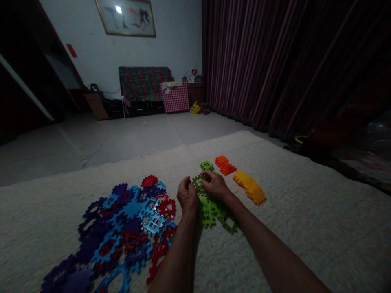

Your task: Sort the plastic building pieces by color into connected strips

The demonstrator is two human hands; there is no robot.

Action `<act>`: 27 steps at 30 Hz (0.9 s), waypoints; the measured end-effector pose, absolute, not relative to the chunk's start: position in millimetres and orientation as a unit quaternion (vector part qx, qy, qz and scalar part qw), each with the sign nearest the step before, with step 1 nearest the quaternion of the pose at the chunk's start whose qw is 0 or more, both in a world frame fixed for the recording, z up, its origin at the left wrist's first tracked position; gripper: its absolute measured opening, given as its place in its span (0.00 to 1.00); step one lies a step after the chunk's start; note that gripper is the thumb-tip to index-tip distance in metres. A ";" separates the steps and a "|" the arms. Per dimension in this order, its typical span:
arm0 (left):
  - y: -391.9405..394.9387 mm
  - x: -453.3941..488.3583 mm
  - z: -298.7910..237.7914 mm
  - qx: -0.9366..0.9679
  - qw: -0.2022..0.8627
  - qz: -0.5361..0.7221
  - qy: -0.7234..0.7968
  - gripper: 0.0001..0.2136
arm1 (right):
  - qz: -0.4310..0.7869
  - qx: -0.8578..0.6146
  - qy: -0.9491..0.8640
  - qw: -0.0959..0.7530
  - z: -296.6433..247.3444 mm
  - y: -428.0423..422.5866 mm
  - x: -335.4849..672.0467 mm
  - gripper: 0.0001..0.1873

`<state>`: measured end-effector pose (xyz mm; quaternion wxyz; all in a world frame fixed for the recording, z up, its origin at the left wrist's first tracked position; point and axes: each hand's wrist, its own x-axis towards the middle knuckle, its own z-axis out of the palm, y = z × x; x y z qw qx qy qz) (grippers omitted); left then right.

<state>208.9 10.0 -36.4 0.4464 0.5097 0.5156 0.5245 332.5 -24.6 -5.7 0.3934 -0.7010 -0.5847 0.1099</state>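
Note:
My left hand point(187, 197) is closed, its fingers curled at the left edge of a green interlocking toy plate point(198, 184) with a notched rim and a grid of openings. My right hand point(216, 185) pinches the same plate from the right, so it is held up between both hands. Beneath them, more green plates point(208, 215) lie loosely overlapped on the pale quilted cover, partly hidden by my hands and wrists. A single round green piece point(207, 165) rests just beyond my fingers.
Left of my arms spreads a jumbled heap of purple, red and blue pieces point(131, 209). Orange pieces point(224, 165) and a leaning row of yellow pieces point(249, 187) lie to the right. Past the cover point(305, 211) are a tiled floor point(146, 136), low cabinets and purple curtains point(244, 61).

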 end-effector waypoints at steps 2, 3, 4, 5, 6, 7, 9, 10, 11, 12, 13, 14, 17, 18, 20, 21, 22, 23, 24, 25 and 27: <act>11.3 209.4 -36.4 0.499 0.434 0.544 0.516 0.16 | 0.034 -0.717 -0.592 0.366 -2.0 -27.1 334.4 0.14; 12.3 209.7 -36.7 0.489 0.436 0.551 0.517 0.16 | -0.007 -0.724 -0.598 0.344 -0.4 -28.8 334.6 0.15; 13.6 210.1 -37.4 0.475 0.445 0.555 0.517 0.16 | -0.042 -0.729 -0.605 0.318 0.8 -30.6 334.0 0.16; 15.0 210.6 -38.4 0.462 0.459 0.556 0.516 0.16 | -0.067 -0.732 -0.612 0.291 1.5 -32.4 332.8 0.16; 16.6 211.2 -39.4 0.446 0.477 0.556 0.514 0.16 | -0.079 -0.736 -0.618 0.267 1.7 -33.9 331.1 0.16; 18.1 212.0 -40.4 0.430 0.495 0.556 0.510 0.16 | -0.076 -0.736 -0.625 0.247 1.6 -35.1 329.3 0.16; 20.6 213.7 -41.5 0.392 0.530 0.557 0.504 0.17 | -0.040 -0.728 -0.646 0.224 0.7 -35.8 327.0 0.17; 21.4 214.7 -41.3 0.369 0.547 0.560 0.502 0.17 | -0.013 -0.722 -0.655 0.223 0.1 -35.4 327.3 0.19; 21.9 215.6 -40.5 0.342 0.561 0.563 0.501 0.18 | 0.013 -0.715 -0.661 0.227 -0.5 -34.5 328.7 0.22; 22.1 216.5 -39.3 0.315 0.572 0.569 0.501 0.18 | 0.033 -0.710 -0.664 0.233 -1.1 -33.5 331.2 0.24; 21.9 217.3 -37.8 0.289 0.579 0.575 0.501 0.19 | 0.044 -0.709 -0.662 0.240 -1.7 -32.3 334.4 0.24; 21.6 217.9 -36.2 0.266 0.582 0.582 0.502 0.19 | 0.048 -0.712 -0.656 0.247 -2.3 -31.3 338.1 0.24; 20.7 219.4 -32.3 0.229 0.577 0.600 0.504 0.18 | 0.052 -0.716 -0.649 0.251 -4.3 -30.1 346.5 0.21; 20.7 219.7 -31.6 0.225 0.573 0.605 0.504 0.18 | 0.055 -0.715 -0.651 0.249 -4.9 -30.5 347.3 0.20; 20.8 220.4 -31.1 0.218 0.568 0.613 0.504 0.18 | 0.055 -0.712 -0.657 0.242 -5.6 -32.2 344.9 0.18; 20.8 220.7 -31.4 0.213 0.565 0.617 0.505 0.18 | 0.051 -0.712 -0.658 0.240 -5.8 -33.3 342.2 0.17; 20.7 220.8 -31.9 0.211 0.561 0.620 0.506 0.18 | 0.045 -0.714 -0.657 0.239 -5.9 -34.2 339.0 0.17; 20.5 220.7 -32.8 0.213 0.557 0.622 0.508 0.18 | 0.039 -0.716 -0.655 0.240 -6.0 -35.0 335.6 0.16; 20.2 220.4 -34.0 0.220 0.550 0.624 0.509 0.19 | 0.035 -0.717 -0.653 0.241 -6.1 -35.3 332.5 0.16; 19.8 219.7 -35.4 0.232 0.542 0.626 0.510 0.19 | 0.033 -0.719 -0.651 0.243 -6.3 -35.2 330.2 0.15; 19.7 217.3 -38.5 0.267 0.521 0.629 0.511 0.19 | 0.031 -0.722 -0.646 0.246 -6.7 -33.7 329.2 0.14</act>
